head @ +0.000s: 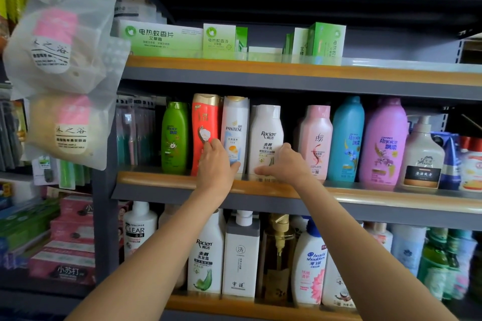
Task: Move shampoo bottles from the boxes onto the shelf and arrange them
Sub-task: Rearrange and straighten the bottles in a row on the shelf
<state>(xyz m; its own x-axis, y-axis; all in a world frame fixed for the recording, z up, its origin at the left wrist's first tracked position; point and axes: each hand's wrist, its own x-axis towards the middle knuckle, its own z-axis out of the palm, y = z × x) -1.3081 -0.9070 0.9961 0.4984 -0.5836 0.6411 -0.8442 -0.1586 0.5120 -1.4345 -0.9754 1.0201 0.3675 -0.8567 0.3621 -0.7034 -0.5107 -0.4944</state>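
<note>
We see the left hand (pixel 217 164) gripping the Pantene bottle (pixel 234 133); just beside it, the right hand (pixel 285 164) holds the Raclen bottle (pixel 266 138), fingers curled.

Upright shampoo bottles (pixel 266 138) (middle shelf (pixel 156 180))

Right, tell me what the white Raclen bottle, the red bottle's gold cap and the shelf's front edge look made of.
White Raclen bottle: seemingly opaque plastic, matte, soft moulded shoulders. Gold cap on the red bottle: probably plastic with a metallic coating, given its bright highlights. Shelf front edge: glossy amber strip, wood-look; likely plastic or lacquered trim, unclear which.
</note>
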